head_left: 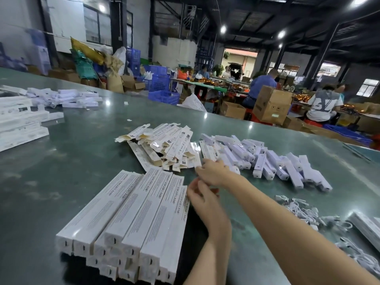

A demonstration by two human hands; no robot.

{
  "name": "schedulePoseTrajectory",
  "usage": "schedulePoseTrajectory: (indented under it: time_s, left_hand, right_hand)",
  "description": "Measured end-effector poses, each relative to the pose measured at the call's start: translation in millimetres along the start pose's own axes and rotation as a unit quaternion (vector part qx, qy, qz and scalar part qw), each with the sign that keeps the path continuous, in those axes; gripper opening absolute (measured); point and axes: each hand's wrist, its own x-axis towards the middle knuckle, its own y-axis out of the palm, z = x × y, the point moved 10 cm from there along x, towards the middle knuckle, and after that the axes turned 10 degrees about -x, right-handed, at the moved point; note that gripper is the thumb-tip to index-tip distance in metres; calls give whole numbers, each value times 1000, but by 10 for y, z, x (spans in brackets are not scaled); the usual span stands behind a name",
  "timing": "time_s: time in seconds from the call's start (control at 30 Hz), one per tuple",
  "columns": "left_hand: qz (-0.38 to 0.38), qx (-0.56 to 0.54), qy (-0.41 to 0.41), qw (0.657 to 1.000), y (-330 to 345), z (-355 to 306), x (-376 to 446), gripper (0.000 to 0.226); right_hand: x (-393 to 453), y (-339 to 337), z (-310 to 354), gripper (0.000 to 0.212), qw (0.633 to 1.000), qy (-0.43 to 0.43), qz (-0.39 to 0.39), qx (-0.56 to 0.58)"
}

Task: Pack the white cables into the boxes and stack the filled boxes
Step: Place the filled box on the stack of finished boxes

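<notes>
White cables lie right of the right hand, which pinches a flat box; left hand curls just beneath, grip unclear; square the box open before loading

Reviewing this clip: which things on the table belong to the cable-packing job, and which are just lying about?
Job:
stack of filled boxes
pile of open boxes
small white boxes
white cables
left hand, right hand, meeting by the stack; grips unclear

Lying about:
far box pile
long boxes at the left edge
cardboard carton
blue crates
</notes>
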Motion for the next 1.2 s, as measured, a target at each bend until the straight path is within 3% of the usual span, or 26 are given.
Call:
schedulePoseTrajectory:
  time_s: [0.1,0.2,0.4,0.8,0.9,1.0,1.07,1.2]
  left_hand:
    - [7,23,7,1000,31,-8,15,15]
    - [10,37,1,999,26,19,5,19]
    - [30,89,-23,995,65,87,-4,25]
    - [36,95,-32,994,79,90,-1,26]
    - [39,104,-40,993,79,111,5,29]
    - [41,113,-48,992,73,125,-2,31]
    - [50,119,-60,990,85,143,0,34]
    - [63,64,-112,990,117,197,-22,28]
  right_hand:
    - [193,185,33,46,994,-44,63,-83]
    - [226,191,-1,41,989,-29,84,-118]
    - [90,-49,-215,33,997,-24,-45,-51]
    - [266,182,-269,41,978,-73,-2,-195]
    - [280,143,-219,38,977,-87,-28,-193]
    - [184,-58,-216,31,985,-87,-104,-106]
    - [19,-256,-316,21,983,-72,-164,44]
    - [-602,-416,-594,31,929,-61,-218,292]
